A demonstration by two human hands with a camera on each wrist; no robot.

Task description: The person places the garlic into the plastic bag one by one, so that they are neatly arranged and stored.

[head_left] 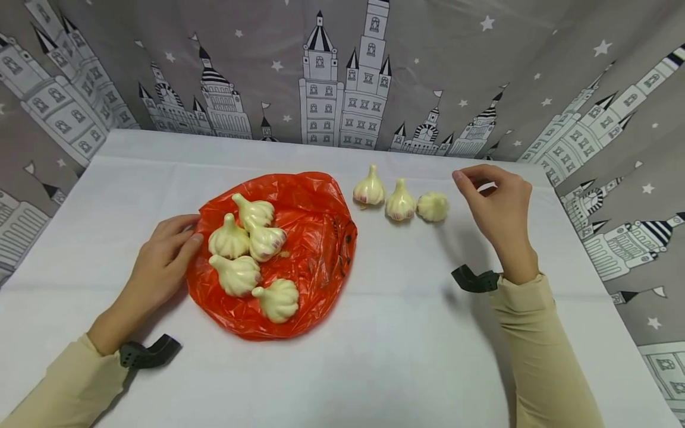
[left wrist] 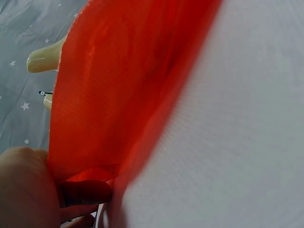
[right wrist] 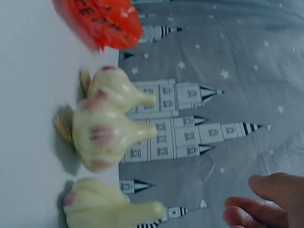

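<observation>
My left hand grips the left edge of a red plastic bag, which lies spread and crumpled. In the left wrist view, fingers curl at the edge of the red plastic. Several garlic bulbs lie on the left half of the bag. Three more garlic bulbs form a row on the table: a left one, a middle one and a right one. Right of this row my right hand is raised, its fingers loosely bent and holding nothing.
A white cloth covers the table. Behind it and along the sides hangs a grey curtain printed with castles and stars. Black wrist bands sit at both cuffs.
</observation>
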